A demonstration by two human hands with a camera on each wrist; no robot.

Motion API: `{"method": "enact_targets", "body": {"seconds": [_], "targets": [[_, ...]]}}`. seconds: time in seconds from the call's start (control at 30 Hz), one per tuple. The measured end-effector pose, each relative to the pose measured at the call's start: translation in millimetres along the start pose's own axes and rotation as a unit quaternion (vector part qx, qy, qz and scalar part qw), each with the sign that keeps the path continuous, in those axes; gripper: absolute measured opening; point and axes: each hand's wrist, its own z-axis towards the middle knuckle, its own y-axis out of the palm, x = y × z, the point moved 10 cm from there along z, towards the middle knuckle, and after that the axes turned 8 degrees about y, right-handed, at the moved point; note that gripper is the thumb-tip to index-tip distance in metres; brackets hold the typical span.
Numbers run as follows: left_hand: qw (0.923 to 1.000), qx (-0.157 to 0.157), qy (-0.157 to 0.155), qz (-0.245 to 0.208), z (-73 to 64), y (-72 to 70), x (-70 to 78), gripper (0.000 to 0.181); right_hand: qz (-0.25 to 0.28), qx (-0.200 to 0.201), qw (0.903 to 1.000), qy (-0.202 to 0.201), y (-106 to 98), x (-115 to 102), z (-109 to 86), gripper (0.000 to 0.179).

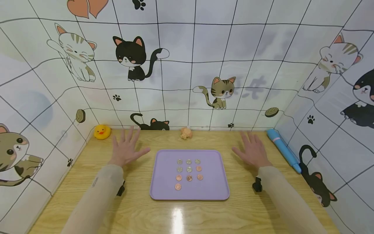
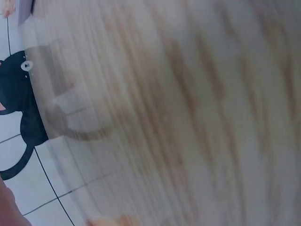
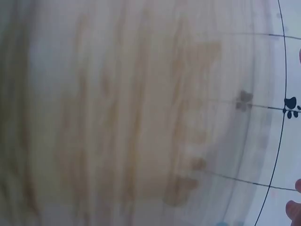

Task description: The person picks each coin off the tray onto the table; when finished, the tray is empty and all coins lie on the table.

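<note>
A lavender tray (image 1: 210,188) lies on the wooden table between my two hands. On it are several coins in loose rows, silver coins (image 1: 188,161) toward the back and copper coins (image 1: 178,187) toward the front. My left hand (image 1: 125,148), fingers spread, is to the left of the tray and touches none of the coins. To the tray's right is my right hand (image 1: 252,149), its fingers also straight and apart, holding nothing. Both wrist views show mostly blurred wood grain, with only bits of fingers (image 3: 294,209) at the edge.
A yellow rubber duck (image 1: 102,132) sits at the back left corner. Behind the tray stands a small tan figurine (image 1: 186,133), kind unclear. A blue tube-like object (image 1: 283,150) lies along the right edge. Walls of cat-patterned sheeting (image 1: 178,74) enclose the table (image 1: 140,211).
</note>
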Motion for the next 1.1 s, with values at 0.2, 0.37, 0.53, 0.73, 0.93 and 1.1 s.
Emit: {"method": "enact_targets", "body": {"seconds": [0.2, 0.37, 0.53, 0.73, 0.93, 1.1], "targets": [[0.9973, -0.001, 0.021, -0.071, -2.4, 5.8, 11.7, 0.106, 0.040, -0.010, 0.9990, -0.017, 0.9, -15.2, -4.0, 0.091], [0.9912, -0.012, 0.037, -0.127, -10.1, 11.9, 24.5, 0.106, 0.076, -0.037, 0.9959, -0.034, 6.1, -34.1, -8.9, 0.087], [0.9799, -0.030, 0.038, -0.194, -20.8, 22.3, 35.1, 0.102, 0.115, -0.063, 0.9886, -0.075, 9.9, -59.6, -16.6, 0.078], [0.9653, -0.047, 0.034, -0.255, -31.7, 28.0, 45.5, 0.096, 0.137, -0.098, 0.9797, -0.109, 14.5, -90.2, -27.7, 0.074], [0.9527, -0.080, 0.049, -0.289, -39.7, 30.7, 59.7, 0.096, 0.137, -0.119, 0.9732, -0.141, 16.6, -117.3, -34.7, 0.069], [0.9373, -0.104, 0.066, -0.326, -45.4, 29.9, 71.3, 0.090, 0.133, -0.147, 0.9679, -0.155, 22.9, -131.9, -35.6, 0.066]]}}
